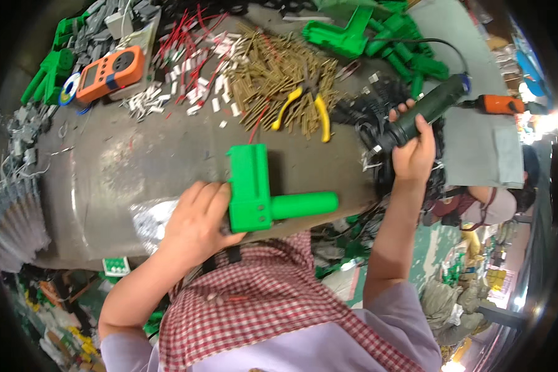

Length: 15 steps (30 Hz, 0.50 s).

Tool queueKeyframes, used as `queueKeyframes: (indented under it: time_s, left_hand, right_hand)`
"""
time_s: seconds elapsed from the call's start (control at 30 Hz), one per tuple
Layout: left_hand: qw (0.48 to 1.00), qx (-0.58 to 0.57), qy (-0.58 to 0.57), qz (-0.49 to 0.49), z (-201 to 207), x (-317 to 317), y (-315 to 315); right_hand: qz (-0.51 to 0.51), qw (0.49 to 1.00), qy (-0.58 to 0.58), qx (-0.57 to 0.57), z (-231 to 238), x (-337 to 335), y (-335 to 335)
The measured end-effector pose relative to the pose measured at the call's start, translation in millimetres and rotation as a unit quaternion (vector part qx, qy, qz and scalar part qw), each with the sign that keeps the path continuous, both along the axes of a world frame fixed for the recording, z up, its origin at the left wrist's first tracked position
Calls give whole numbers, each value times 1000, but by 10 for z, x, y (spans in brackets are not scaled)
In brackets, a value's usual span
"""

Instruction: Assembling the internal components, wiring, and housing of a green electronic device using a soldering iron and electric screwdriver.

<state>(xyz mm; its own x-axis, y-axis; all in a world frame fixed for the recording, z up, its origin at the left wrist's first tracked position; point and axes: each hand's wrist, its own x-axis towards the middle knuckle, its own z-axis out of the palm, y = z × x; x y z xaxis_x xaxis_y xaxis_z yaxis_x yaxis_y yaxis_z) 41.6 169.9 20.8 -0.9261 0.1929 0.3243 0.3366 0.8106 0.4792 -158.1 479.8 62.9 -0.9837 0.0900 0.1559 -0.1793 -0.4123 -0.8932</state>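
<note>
My left hand [195, 217] grips a bright green plastic gun-shaped casing [249, 180] at the front edge of the bench. Its round handle points right, and two small holes show near the handle's root. In my right hand [415, 152] is a dark green corded electric screwdriver [437, 105], fingers wrapped round its barrel. The tool is tilted, its metal tip pointing down and left, apart from the casing. Beneath that hand lies a heap of black cables [378, 102]. Yellow-handled pliers [302, 106] rest on a pile of brass-coloured rods [263, 74].
White connectors [149, 102] and red wires [180, 37] lie behind the casing. An orange meter [111, 73] stands at the back left. More green casings [338, 38] are piled at the far right, near an orange-and-black tool [501, 104]. Another person [487, 208] sits at the right.
</note>
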Motion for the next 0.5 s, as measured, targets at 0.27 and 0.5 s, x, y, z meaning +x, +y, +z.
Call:
queueKeyframes:
  time_s: [0.27,0.5]
  left_hand:
    - [996,-65,-46,37,115,-51,39]
    - [998,-48,-35,25,32,-73,25]
  right_hand:
    - [128,966,-128,-187,-123,492,-425]
    - [148,911,-147,-356,-308,748,-492]
